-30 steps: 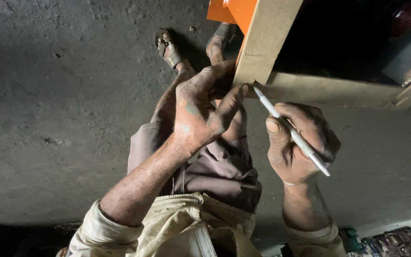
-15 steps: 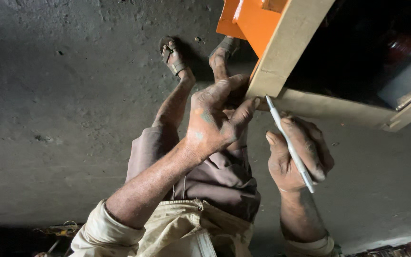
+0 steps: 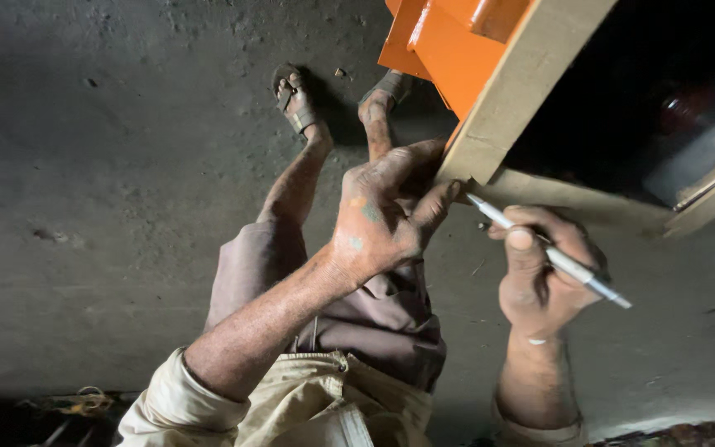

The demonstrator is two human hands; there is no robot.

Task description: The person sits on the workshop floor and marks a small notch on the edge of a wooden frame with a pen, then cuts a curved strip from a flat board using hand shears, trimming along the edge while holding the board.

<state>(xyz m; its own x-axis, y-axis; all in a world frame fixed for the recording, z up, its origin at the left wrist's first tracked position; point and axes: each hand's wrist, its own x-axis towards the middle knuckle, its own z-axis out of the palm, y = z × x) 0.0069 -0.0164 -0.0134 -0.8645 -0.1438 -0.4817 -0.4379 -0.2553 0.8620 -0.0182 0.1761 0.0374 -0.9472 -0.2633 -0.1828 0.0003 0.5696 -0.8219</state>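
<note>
Gripping board corner (image 3: 490, 157) with left hand (image 3: 382, 219) fingers | right hand (image 3: 539, 277) fingers pinching pen (image 3: 552, 257)

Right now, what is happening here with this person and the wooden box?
A person stands on a concrete floor in sandals. The left hand grips the lower corner of a pale wooden box frame with an orange metal part beside it. The right hand holds a white pen, its tip pointing at that same corner, close to the wood.
</note>
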